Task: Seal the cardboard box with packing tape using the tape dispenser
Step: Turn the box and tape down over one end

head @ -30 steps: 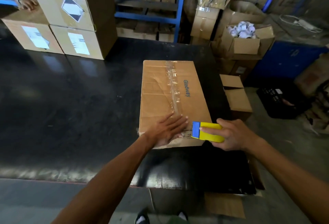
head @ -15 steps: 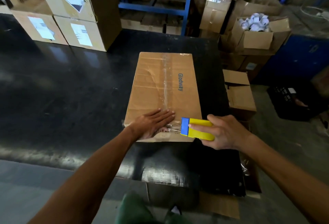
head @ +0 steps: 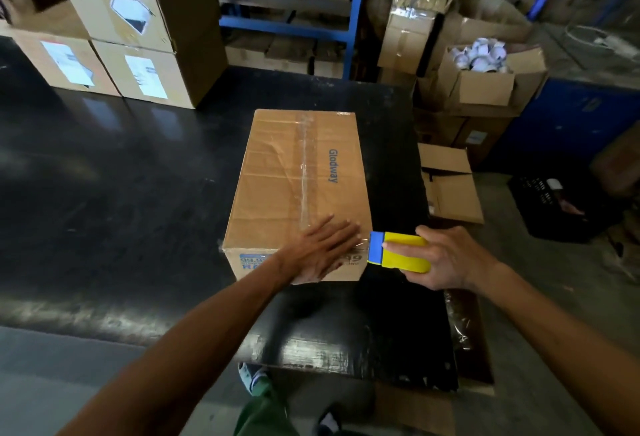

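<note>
A closed cardboard box (head: 277,172) printed "Glodway" lies on the black table (head: 114,200). A strip of clear tape (head: 306,165) runs along its top seam. My left hand (head: 322,250) lies flat, fingers spread, over the box's near top edge and down its front face. My right hand (head: 446,257) grips a yellow and blue tape dispenser (head: 398,252) just right of the box's near right corner. The dispenser's blue end touches that corner, with a short bit of tape between it and my left fingers.
Stacked labelled boxes (head: 138,30) stand at the table's back left. Blue shelving (head: 291,10) lies behind. Right of the table are open boxes (head: 450,183), one holding white items (head: 479,55), and a black crate (head: 554,207) on the floor. The table's near edge is worn.
My left hand slid from the box's top down over its near edge onto the front face. The view shifted, so the box's front face shows. The dispenser stays at the near right corner.
</note>
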`<state>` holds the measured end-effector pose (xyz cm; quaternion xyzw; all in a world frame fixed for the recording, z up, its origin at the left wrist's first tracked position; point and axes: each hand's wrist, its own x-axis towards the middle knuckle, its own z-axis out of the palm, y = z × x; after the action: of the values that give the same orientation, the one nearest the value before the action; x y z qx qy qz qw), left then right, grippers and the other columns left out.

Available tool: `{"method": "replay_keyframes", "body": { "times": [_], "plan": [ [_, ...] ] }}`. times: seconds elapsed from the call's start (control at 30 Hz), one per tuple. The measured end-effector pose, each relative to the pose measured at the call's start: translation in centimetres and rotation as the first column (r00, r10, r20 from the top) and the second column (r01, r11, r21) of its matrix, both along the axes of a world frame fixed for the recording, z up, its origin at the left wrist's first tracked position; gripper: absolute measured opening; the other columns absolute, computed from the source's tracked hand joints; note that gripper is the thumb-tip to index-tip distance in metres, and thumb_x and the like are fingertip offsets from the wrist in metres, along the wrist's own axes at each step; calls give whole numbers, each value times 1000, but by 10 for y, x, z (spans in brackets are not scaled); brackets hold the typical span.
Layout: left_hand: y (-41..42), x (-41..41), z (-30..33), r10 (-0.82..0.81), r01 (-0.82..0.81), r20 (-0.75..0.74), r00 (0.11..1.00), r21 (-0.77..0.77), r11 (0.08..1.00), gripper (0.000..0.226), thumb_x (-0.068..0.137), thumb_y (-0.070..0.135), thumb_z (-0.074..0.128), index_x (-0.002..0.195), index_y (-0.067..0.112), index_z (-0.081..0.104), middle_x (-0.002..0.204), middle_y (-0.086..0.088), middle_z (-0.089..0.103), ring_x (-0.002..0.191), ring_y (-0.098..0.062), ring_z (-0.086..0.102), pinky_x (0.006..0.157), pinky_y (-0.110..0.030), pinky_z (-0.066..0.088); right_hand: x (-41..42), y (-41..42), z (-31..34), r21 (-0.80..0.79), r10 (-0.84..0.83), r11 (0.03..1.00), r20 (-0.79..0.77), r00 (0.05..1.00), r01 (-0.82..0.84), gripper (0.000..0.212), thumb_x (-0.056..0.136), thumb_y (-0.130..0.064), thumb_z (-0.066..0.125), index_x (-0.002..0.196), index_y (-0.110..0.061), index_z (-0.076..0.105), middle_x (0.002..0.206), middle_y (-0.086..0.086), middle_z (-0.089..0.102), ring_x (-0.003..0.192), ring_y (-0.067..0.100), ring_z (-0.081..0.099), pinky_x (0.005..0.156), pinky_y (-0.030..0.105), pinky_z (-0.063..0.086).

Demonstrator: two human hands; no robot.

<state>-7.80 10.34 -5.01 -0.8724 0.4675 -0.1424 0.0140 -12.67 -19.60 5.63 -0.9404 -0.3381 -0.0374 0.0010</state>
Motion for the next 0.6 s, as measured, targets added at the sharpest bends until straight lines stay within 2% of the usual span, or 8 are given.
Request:
{"method": "replay_keyframes", "body": {
  "times": [0.1,0.2,0.33,0.5,0.6],
  "plan": [
    [-9,1,-9,49,-51,-52,997,-32,998,54,106,35,35,155,11,28,161,-7,27,149,-23,26,121,-45,24,-2,0,-2,-7,-14,1000,23,1000,14,59,75,-59,58,131,-40,61,82,6,57,53,23,53,47,26,29],
    [-5,3,-9,28,-30,-89,996,-24,999,53,107,36,32,154,12,30,161,-5,28,148,-21,27,118,-43,29,-4,-4,-6,10,-18,1000,17,1000,18,59,76,-58,60,131,-39,61,83,6,56,53,21,53,46,24,28],
    [-4,5,-5,7,-13,-114,993,-49,999,54,108,38,17,153,13,33,159,-5,33,146,-22,32,118,-42,30,-4,-12,-5,4,20,1000,10,1000,-20,61,79,-60,56,136,-39,54,82,5,53,52,18,50,44,23,27],
    [-3,8,-8,-11,3,-121,993,-68,998,53,107,37,25,155,14,29,161,-5,30,148,-22,29,118,-43,29,-3,-49,6,-2,92,996,44,995,-92,63,80,-60,63,139,-40,51,82,5,53,51,17,51,39,25,33],
    [-2,8,-9,-11,4,-120,993,-56,998,54,106,36,31,155,14,27,161,-5,28,148,-21,27,119,-42,28,-7,-57,-4,-11,61,998,62,996,-60,65,76,-58,67,137,-41,50,82,6,55,53,20,57,41,24,33]
  ]
}}
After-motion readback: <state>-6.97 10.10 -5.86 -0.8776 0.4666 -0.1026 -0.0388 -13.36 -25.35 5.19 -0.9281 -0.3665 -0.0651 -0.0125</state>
